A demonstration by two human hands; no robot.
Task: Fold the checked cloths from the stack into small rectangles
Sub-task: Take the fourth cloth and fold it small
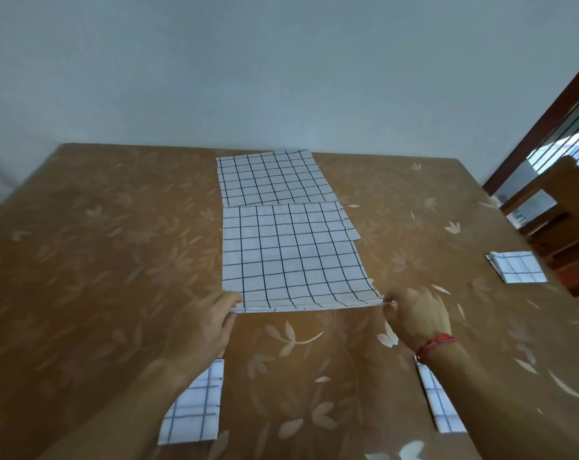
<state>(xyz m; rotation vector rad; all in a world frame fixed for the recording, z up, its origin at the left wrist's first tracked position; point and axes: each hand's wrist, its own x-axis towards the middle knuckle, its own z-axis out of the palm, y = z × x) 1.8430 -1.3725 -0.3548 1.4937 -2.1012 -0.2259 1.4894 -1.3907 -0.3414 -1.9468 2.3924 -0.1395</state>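
A white cloth with a dark check [291,257] lies spread in the middle of the brown flowered table [98,247]. My left hand [208,323] pinches its near left corner and my right hand [414,313] pinches its near right corner, with the near edge lifted slightly. Behind it, the stack of flat checked cloths [271,177] lies at the table's far edge, partly under the front cloth. A folded checked cloth [193,406] lies below my left forearm, another [439,403] shows beside my right forearm, and a third small folded one [517,266] sits at the right edge.
A pale wall rises just behind the table's far edge. A wooden chair [560,220] and a window with bars [567,134] stand to the right of the table.
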